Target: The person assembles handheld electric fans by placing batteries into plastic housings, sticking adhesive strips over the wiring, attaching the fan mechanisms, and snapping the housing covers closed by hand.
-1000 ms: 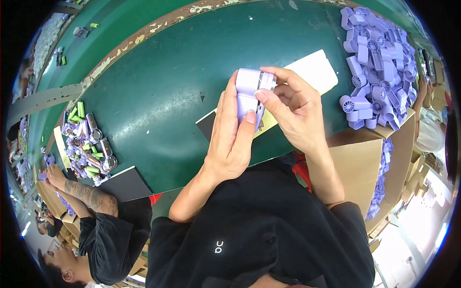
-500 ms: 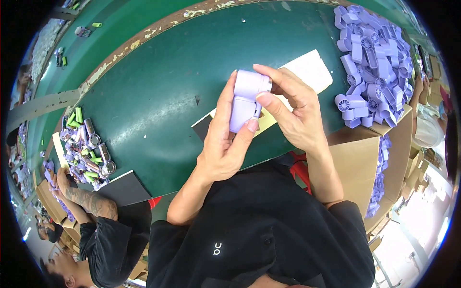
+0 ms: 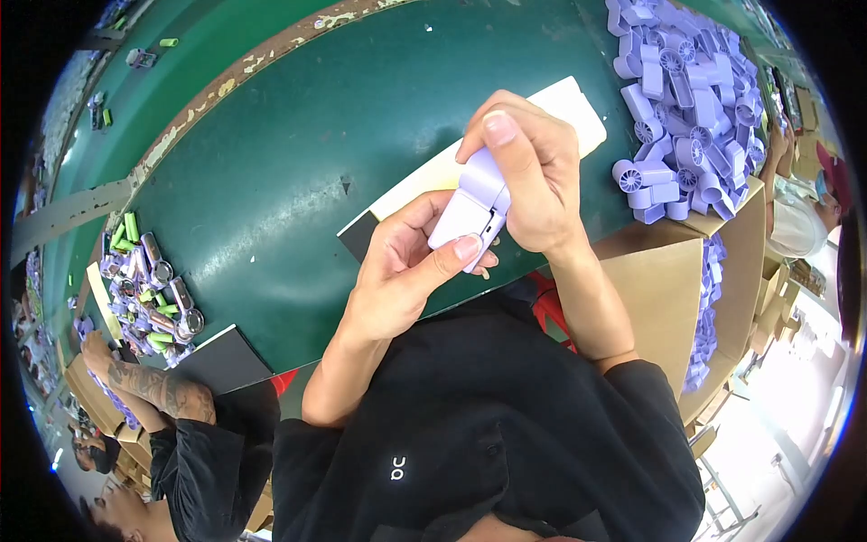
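A lilac handheld fan housing (image 3: 461,219), with a rounded head and a boxy body, is held between both hands above the green table (image 3: 271,181). My left hand (image 3: 393,275) grips its lower body, the thumb lying on the near corner by a small dark slot. Around the rounded head closes my right hand (image 3: 537,176), with its thumb raised and bent over the top and its fingers curled behind. The right fingers hide much of the head. Under the hands lies a long pale yellow strip (image 3: 578,108) with a dark end.
Many lilac fan housings (image 3: 695,99) are heaped at the right, above an open cardboard box (image 3: 655,294) holding more. On the left lie fan parts and green cylinders (image 3: 149,298) beside a black pad (image 3: 226,359). A co-worker's tattooed arm (image 3: 172,393) reaches there.
The housing has tilted, its head now toward the upper right. My right hand has moved from pinching the head's edge to wrapping over it. The whole view has shifted slightly.
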The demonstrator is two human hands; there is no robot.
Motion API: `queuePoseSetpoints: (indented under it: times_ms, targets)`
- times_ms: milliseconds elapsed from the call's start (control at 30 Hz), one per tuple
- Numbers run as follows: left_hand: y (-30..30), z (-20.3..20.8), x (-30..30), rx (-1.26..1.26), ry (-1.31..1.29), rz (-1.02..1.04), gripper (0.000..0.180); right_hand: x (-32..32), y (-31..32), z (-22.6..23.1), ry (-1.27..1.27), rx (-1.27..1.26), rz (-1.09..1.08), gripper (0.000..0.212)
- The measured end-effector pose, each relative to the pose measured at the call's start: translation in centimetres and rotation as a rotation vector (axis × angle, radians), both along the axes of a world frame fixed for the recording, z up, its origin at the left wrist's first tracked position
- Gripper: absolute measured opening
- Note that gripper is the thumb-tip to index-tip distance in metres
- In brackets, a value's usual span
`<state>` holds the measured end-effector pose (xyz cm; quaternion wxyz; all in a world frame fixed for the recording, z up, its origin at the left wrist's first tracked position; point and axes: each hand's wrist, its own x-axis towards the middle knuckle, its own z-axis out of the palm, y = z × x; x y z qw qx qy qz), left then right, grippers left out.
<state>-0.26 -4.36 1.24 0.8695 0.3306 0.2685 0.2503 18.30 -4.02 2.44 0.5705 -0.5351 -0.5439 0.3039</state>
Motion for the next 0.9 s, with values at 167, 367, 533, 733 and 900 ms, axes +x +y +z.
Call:
queuePoseSetpoints:
  times_ms: [167,367,533,733,900]
  targets:
    - [0.2,-0.5,-0.1,-0.02,-0.078,-0.017,0.044,0.0,0.1,-0.4,0.006,-0.023,0.02,0.037]
    - [-1.4,0.3,0.8,0.054,0.103,0.076,0.049,-0.4,-0.3,-0.2,-0.01,-0.106,-0.032,0.037]
    - [-1.4,0.2,1.2,1.06,0.557,0.271,0.055,-0.6,-0.6,-0.2,-0.122,-0.116,-0.113,0.036]
    - [-0.9,-0.8,1.3,0.922,0.536,0.22,0.049,-0.7,-0.4,0.0,-0.295,-0.101,-0.098,0.033]
    - [1.4,-2.6,-0.4,0.161,0.059,0.207,0.042,-1.0,-0.4,-0.2,-0.233,-0.078,-0.103,0.031]
